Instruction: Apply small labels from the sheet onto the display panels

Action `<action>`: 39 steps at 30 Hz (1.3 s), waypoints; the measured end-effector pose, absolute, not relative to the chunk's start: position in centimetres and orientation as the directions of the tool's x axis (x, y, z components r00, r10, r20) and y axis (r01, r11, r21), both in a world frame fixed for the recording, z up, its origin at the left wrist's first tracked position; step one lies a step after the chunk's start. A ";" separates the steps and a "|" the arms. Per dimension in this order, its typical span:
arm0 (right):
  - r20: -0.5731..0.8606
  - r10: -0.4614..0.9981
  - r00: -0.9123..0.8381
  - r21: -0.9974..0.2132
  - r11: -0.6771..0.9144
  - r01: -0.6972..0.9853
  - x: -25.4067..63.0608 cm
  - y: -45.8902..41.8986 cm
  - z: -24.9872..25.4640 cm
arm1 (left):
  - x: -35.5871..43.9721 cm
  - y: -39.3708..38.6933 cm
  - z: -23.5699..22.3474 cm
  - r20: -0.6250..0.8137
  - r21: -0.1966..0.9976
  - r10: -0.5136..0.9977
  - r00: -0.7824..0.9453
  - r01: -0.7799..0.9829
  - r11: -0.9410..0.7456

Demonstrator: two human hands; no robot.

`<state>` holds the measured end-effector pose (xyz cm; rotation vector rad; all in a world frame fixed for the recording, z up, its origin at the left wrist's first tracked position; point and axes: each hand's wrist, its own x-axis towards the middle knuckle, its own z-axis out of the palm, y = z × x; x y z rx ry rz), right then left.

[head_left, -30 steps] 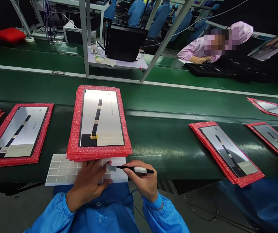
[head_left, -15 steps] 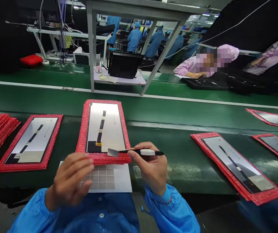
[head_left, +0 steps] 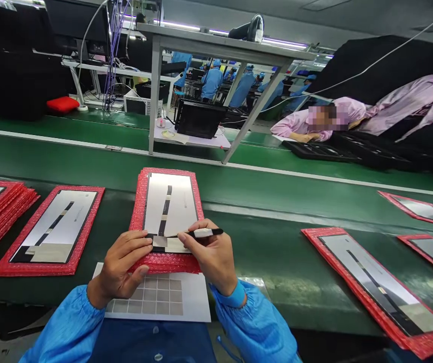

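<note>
Pinching a black-handled scraper [head_left: 201, 233] in right hand [head_left: 208, 257], blade resting on display panel [head_left: 169, 206], atop red bubble-wrap stack [head_left: 167, 263], left hand [head_left: 122, 263] open, fingertips on panel's lower edge, hands just apart.

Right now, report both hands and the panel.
Right hand: black-handled scraper, blade on display panel. Left hand: fingertips on panel's lower edge. Panel on red bubble-wrap stack; white grid sheet below, not in the way.

left hand [head_left: 123, 263], right hand [head_left: 206, 257] covering panel's lower end [head_left: 173, 245]
</note>
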<state>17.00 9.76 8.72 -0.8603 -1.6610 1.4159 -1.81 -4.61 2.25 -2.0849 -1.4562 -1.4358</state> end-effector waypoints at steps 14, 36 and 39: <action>0.092 0.889 -0.449 -0.984 0.150 0.094 16.9 10.2 7.9 | -1.6 -4.3 1.9 0.821 0.349 0.571 0.000 0.791 -0.503; 0.063 0.886 -0.459 -0.986 0.126 0.109 17.0 10.3 7.9 | -1.5 -4.8 2.4 0.736 0.328 0.671 0.091 0.819 -0.470; 0.069 0.883 -0.465 -0.986 0.132 0.105 17.1 10.3 7.9 | -1.5 -4.9 2.3 0.719 0.335 0.688 0.095 0.821 -0.463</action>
